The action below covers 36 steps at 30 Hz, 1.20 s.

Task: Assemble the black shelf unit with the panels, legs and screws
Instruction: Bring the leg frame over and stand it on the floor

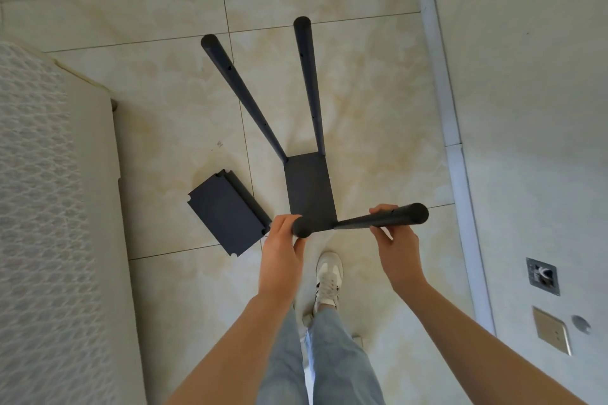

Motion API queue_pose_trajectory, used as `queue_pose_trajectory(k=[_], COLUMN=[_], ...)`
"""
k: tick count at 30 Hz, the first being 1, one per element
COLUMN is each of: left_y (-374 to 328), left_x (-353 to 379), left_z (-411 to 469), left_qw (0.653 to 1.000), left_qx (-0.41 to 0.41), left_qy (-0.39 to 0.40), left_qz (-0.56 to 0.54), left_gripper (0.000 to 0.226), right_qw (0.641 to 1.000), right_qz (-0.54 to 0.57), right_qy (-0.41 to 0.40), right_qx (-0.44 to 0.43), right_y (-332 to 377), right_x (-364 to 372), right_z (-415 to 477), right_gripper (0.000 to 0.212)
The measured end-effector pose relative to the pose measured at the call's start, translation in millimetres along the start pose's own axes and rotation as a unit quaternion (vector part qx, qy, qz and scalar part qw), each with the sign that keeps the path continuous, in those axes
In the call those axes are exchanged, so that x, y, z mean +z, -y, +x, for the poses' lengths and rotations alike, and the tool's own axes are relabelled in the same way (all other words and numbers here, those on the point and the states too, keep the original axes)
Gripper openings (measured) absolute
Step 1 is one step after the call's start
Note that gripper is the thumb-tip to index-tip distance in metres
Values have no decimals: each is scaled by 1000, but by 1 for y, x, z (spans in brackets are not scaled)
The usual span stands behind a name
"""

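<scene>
While the left hand [282, 242] gripped the near leg [301, 229] of the half-built shelf unit [311, 191] on the floor [378, 102], the right hand [396, 242] clasped a tilted fourth leg [399, 216], likely needing seating at its free corner.

Soft light gleams on a floor [368, 102] of cream, marble-veined tiles, flanked at left by a quilted white mattress [39, 207] and at right by a white wall [526, 108] with conduit [441, 76] along its foot, a brass-coloured plate [552, 334] and an open socket box [542, 275].
</scene>
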<state>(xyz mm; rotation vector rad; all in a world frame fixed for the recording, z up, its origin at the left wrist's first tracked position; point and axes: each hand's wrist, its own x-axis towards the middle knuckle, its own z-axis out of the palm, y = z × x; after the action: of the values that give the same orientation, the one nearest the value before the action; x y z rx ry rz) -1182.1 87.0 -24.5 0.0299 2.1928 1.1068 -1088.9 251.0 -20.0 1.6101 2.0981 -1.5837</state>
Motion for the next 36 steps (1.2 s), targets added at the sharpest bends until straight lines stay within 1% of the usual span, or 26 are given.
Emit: queue_pose_trajectory(k=[2, 4, 6, 9, 12, 14, 16, 17, 19, 21, 25, 28, 31, 36], left_y=[3, 6, 10, 23, 40, 49, 56, 61, 68, 70, 69, 71, 73, 65], left_x=[7, 14, 19, 20, 23, 25, 26, 26, 27, 28, 30, 34, 39, 39], left_z=[-4, -9, -12, -13, -13, -14, -14, -13, -12, -9, -1, 0, -3, -12], left_qw=[1000, 999, 999, 998, 999, 999, 999, 998, 998, 997, 996, 997, 998, 998], left_qx=[-10, -10, -3, -4, -4, 0, 13, 26, 47, 51, 64, 50, 16, -12], left_qy=[-16, -28, -41, -56, -48, -49, -49, -48, -51, -61, -60, -53, -57, -52], left_qz=[-14, -23, -24, -36, -19, -16, -9, 0, 9, 6, 18, 32, 19, -23], left_gripper=[26, 34, 44, 50, 43, 38, 39, 40, 42, 42, 35, 33, 33, 36], right_qw=[1000, 1000, 999, 1000, 1000, 1000, 1000, 1000, 999, 998, 998, 998, 997, 998], right_qz=[13, 19, 32, 25, 3, 5, 18, 20, 10, -4, -2, 5, -11, -7], right_qy=[-2, -3, -1, 12, 17, 24, 21, 20, 25, 36, 40, 38, 46, 53], right_qx=[1, 1, 1, -10, -8, -6, -8, -13, -29, -43, -55, -57, -54, -24], right_y=[-10, -19, -26, -31, -36, -41, -43, -44, -47, -49, -53, -57, -58, -54], right_x=[-3, -5, -7, -4, 2, 8, 14, 16, 18, 18, 18, 16, 15, 11], right_z=[-3, -6, -7, -7, -1, 4, 7, 9, 13, 18, 20, 18, 17, 13], right_gripper=[44, 45, 41, 33, 33, 37, 45, 46, 41, 36, 38, 35, 31, 49])
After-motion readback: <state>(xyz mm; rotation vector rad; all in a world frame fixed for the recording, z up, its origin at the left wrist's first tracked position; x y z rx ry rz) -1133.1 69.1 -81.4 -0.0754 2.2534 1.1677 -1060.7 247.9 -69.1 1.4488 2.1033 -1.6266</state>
